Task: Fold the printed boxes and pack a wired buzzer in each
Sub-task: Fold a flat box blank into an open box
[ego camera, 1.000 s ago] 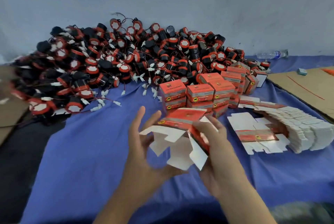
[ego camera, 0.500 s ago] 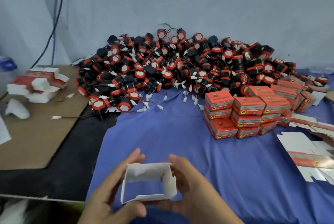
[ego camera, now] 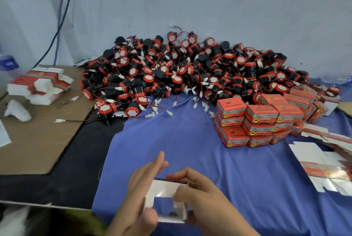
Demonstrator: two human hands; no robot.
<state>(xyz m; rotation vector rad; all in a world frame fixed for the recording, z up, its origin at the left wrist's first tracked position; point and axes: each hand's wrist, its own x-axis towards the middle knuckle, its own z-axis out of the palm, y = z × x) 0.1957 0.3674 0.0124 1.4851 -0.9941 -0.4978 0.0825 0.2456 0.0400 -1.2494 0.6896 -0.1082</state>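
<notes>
Low in the view, both hands hold a small cardboard box (ego camera: 165, 189), white on the inside and standing open like a sleeve just above the blue cloth (ego camera: 190, 140) that covers the table. The left hand (ego camera: 140, 195) lies along the box's left wall, its fingers stretched forward past the far corner and its thumb pressed on the near left corner, so its grip closes on that side. The right hand (ego camera: 202, 194) curls its fingers over the far wall and its thumb onto the right side; that grip pinches the box too.

Beyond, against the pale wall, lies a big heap of black and red round wired buzzers (ego camera: 190, 75) with white plugs on thin leads. To its right stand stacked red printed boxes (ego camera: 257, 121), closed. Flat white and red box blanks (ego camera: 323, 165) fan out at the right edge. At the left, more flat blanks (ego camera: 40, 85) sit on a brown cardboard sheet (ego camera: 38, 140).
</notes>
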